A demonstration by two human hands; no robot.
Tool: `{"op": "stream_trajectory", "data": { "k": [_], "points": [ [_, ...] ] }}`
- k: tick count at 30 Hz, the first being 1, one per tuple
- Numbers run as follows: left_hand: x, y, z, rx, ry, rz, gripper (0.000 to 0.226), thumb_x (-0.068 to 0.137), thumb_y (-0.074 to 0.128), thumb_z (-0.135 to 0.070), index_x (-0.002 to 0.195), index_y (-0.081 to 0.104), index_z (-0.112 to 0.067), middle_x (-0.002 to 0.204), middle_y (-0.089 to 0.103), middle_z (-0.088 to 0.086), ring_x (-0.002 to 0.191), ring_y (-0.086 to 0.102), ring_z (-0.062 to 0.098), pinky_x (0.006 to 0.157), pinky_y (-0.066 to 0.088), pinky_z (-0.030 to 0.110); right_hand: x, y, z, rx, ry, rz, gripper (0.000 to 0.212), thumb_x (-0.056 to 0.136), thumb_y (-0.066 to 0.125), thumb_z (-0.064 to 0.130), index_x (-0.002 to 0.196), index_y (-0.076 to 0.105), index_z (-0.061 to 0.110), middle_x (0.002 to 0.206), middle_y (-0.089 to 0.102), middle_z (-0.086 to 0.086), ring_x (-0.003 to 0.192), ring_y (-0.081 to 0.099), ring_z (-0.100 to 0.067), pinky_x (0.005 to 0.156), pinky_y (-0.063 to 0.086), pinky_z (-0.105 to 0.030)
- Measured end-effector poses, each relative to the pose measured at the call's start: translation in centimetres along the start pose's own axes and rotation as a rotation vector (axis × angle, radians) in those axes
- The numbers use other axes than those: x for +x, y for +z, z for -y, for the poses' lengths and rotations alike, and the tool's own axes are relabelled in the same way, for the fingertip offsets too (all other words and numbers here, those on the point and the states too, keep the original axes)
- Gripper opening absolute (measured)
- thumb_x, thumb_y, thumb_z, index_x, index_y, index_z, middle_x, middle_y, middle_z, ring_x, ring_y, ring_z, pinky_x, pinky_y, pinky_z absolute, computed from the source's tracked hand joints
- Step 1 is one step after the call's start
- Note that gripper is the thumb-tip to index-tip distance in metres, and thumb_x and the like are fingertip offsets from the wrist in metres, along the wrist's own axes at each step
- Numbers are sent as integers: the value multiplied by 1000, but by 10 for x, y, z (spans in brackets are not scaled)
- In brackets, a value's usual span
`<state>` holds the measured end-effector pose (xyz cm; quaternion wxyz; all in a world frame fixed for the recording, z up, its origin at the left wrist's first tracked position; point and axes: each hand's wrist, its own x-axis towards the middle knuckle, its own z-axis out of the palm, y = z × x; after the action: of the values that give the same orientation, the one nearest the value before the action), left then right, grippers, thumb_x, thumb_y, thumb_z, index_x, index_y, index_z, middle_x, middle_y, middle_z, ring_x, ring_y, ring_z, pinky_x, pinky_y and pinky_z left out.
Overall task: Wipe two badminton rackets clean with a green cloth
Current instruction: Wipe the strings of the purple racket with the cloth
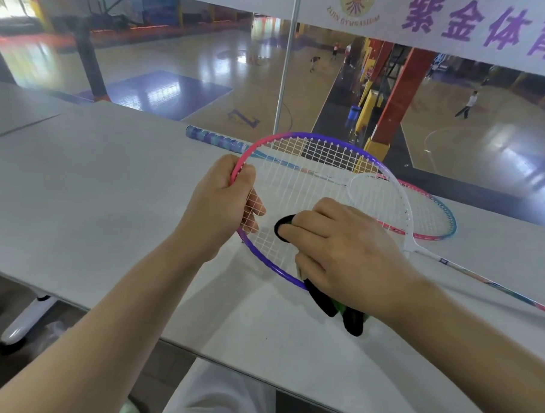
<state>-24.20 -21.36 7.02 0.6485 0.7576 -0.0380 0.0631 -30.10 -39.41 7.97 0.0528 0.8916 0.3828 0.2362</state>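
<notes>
One racket [300,176], the purple-and-pink one, is mid-wipe: the cloth [323,299], dark with green showing, lies on its strings under the right hand [341,250], whose curled fingers hold it. The left hand [221,204] grips the frame's rim. Beyond the right hand, the second racket [433,213] lies on the table [94,183], seemingly yet to be wiped.

Racket [298,151] frame glossy painted pink-purple, strings white and taut; cloth [353,322] soft fabric, black-edged green; table [110,183] matt smooth grey; gym floor [184,62] glossy wood.
</notes>
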Motion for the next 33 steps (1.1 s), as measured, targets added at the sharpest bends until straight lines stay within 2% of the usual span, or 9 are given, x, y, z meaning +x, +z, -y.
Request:
{"op": "stream_trajectory", "data": {
  "k": [3, 7, 13, 17, 21, 25, 27, 30, 33],
  "points": [
    [0, 0, 2, 10, -12, 1, 19, 104, 40, -27, 91, 51, -19, 54, 59, -7, 52, 60, 9, 47, 49, 20, 5, -6, -7, 5, -48, 38, 19, 85, 62, 16, 101, 72, 12, 84, 68, 0, 69, 56, -21, 56, 52, -35],
    [0, 1, 3, 21, -22, -6, 19, 105, 40, -27, 90, 50, -21, 60, 58, -3, 49, 59, 7, 46, 47, 17, 13, -10, -17, -7, -142, 99, 35, 91, 39, 22, 99, 72, 16, 78, 65, 4, 66, 50, -17, 54, 44, -28],
    [1, 1, 4, 35, -32, -22, 19, 104, 39, -28, 90, 50, -21, 70, 58, 4, 60, 60, 15, 54, 49, 25, 19, -8, -29, 59, -159, 105, 36, 93, 40, 26, 109, 71, 20, 83, 67, 5, 71, 52, -18, 55, 49, -32],
    [2, 2, 4, 42, -34, -31, 18, 105, 39, -27, 92, 50, -20, 69, 59, 5, 55, 59, 11, 51, 48, 23, 19, -4, -19, 69, -143, 104, 34, 92, 40, 24, 100, 73, 17, 79, 65, 4, 68, 50, -16, 58, 49, -30],
    [-1, 4, 11, 73, -64, -21, 19, 104, 39, -29, 91, 51, -22, 78, 60, 12, 66, 61, 19, 64, 56, 33, 17, -4, -22, 56, -144, 93, 30, 91, 47, 24, 105, 73, 18, 79, 67, 4, 67, 52, -16, 56, 46, -28],
    [0, -1, 5, 25, -20, -38, 19, 104, 40, -28, 88, 50, -23, 64, 59, 0, 55, 60, 11, 52, 50, 24, 12, -6, -19, -63, -118, 6, 25, 92, 50, 18, 99, 73, 14, 76, 65, -1, 64, 53, -21, 55, 50, -35],
    [3, -14, -3, -83, 8, -63, 20, 104, 42, -24, 87, 51, -21, 54, 56, -5, 50, 58, 11, 46, 47, 24, 6, -13, -16, -89, -36, -132, 26, 90, 49, 15, 95, 74, 11, 76, 66, -3, 65, 56, -26, 57, 52, -37],
    [9, -44, -20, -223, 85, -130, 22, 104, 42, -17, 84, 49, -17, 50, 51, -4, 45, 54, 12, 40, 42, 22, -10, -30, -17, -23, 236, -347, 31, 88, 47, 16, 100, 75, 12, 82, 68, -3, 75, 59, -30, 66, 50, -39],
    [16, -82, -30, -231, 177, -244, 21, 104, 41, -17, 85, 49, -19, 49, 53, -5, 47, 53, 11, 42, 42, 22, -33, -39, -15, 60, 413, -421, 33, 83, 45, 13, 95, 75, 12, 83, 68, -1, 80, 58, -24, 75, 44, -32]
  ]
}}
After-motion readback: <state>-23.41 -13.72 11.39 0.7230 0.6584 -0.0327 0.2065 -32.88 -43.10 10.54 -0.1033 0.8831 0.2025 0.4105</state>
